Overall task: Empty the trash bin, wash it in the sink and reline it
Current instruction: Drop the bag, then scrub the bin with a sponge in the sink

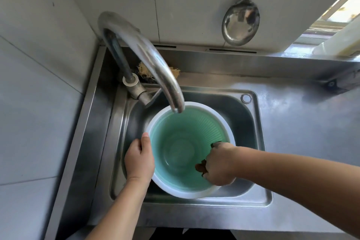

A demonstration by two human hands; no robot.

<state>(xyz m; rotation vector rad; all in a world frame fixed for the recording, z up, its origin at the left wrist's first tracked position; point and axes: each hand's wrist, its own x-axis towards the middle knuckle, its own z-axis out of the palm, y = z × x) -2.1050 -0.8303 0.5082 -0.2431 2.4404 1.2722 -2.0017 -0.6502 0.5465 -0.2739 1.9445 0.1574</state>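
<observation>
i see the trash bin (181,154) standing upright in the steel sink (251,122), its white rim wide and its green ribbed inside bare, with no liner in it. the curved tap (148,52) arches over from the back left corner and its spout ends just above the far edge of the bin's rim; i cannot tell whether water is running. my left hand (139,159) holds the bin at its left rim, the grip closed on it with the thumb lying along the top of the rim and the fingers curled down the outside wall. my right hand (219,163) reaches in over the right rim, its grip closed around a dark scrubbing pad (201,166) that presses against the inner wall on the right side; only bits of the pad show past the fingers. the steel tabletop (303,113) spreads out to the right of the sink. behind the tap, on the ledge at the back of the sink, lies a pale fibrous scourer (143,69) partly hidden by the spout. a metal ladle (240,23) hangs on the tiled wall above, bowl downward. a bright window (335,15) shows at the upper right.
</observation>
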